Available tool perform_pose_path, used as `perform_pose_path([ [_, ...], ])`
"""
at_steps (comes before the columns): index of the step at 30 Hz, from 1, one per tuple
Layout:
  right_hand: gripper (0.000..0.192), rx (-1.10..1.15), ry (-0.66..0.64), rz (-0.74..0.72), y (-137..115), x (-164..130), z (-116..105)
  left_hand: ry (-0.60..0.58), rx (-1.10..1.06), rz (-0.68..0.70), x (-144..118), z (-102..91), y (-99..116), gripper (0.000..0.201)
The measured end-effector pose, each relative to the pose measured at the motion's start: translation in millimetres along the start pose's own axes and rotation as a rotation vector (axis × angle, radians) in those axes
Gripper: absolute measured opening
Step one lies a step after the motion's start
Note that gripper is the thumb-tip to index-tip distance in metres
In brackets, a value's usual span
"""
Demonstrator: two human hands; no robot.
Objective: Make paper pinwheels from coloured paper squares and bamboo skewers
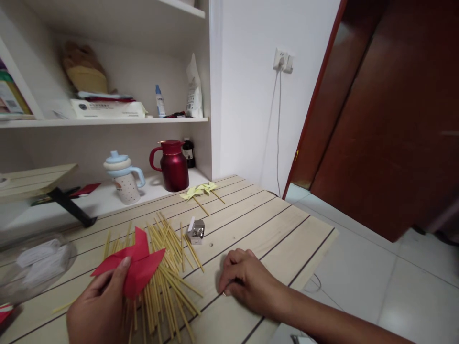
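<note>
My left hand (100,306) holds a red folded paper pinwheel (138,263) above a loose pile of thin yellow sticks (168,267) on the wooden table (272,234). My right hand (247,279) rests on the table to the right of the pile, fingers curled down; something small seems pinched under its fingertips, but I cannot make it out. A small open box of metal pins (196,231) stands just beyond the sticks. Two finished yellow pinwheels on sticks (201,191) lie at the table's far edge.
Behind the table a white shelf carries a dark red jug (172,165), a blue-lidded cup (124,179) and a brown bottle (188,152). A clear plastic bag (34,265) lies at the left. The table's right edge drops to a tiled floor beside a brown door (387,119).
</note>
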State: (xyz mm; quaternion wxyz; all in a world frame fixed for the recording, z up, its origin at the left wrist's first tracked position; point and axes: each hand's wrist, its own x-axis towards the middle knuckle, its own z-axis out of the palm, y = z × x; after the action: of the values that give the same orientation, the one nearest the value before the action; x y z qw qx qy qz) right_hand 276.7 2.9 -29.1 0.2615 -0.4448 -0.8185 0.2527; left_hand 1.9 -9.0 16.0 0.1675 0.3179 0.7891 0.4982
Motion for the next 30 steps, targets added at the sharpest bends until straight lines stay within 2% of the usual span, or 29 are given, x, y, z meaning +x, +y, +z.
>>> perform_pose_path([
  [3,0.019,0.007,-0.038,-0.052,3,16,-2,-0.031,-0.006,-0.11,0,0.5,1,0.042],
  [9,0.026,0.0,-0.032,-0.045,1,38,-10,-0.036,0.029,-0.113,-1,-3.0,2,0.046],
  [12,0.014,-0.024,0.001,0.011,-6,30,-14,-0.028,0.018,-0.095,-2,-4.1,2,0.042],
  [14,0.014,-0.062,0.034,0.076,-11,20,-16,-0.04,0.003,-0.09,-2,-3.8,2,0.04],
  [16,0.018,-0.091,0.03,0.149,-15,11,-17,-0.06,-0.014,-0.097,-2,-2.8,2,0.038],
  [18,0.01,-0.046,0.006,0.182,-17,4,-15,-0.068,-0.02,-0.119,-3,-2.0,3,0.037],
  [19,0.01,-0.018,0.002,0.19,-17,1,-13,-0.064,-0.02,-0.133,-3,-1.8,4,0.036],
  [21,0.022,0.004,0.019,0.199,-15,-2,-8,-0.049,-0.028,-0.145,-4,-2.0,6,0.034],
  [24,0.014,-0.002,0.056,0.165,-12,-4,-1,-0.064,-0.073,-0.117,-6,-2.9,7,0.033],
  [30,0.019,0.03,0.076,0.126,-7,-5,1,-0.093,-0.099,-0.077,-7,0.1,2,0.039],
])
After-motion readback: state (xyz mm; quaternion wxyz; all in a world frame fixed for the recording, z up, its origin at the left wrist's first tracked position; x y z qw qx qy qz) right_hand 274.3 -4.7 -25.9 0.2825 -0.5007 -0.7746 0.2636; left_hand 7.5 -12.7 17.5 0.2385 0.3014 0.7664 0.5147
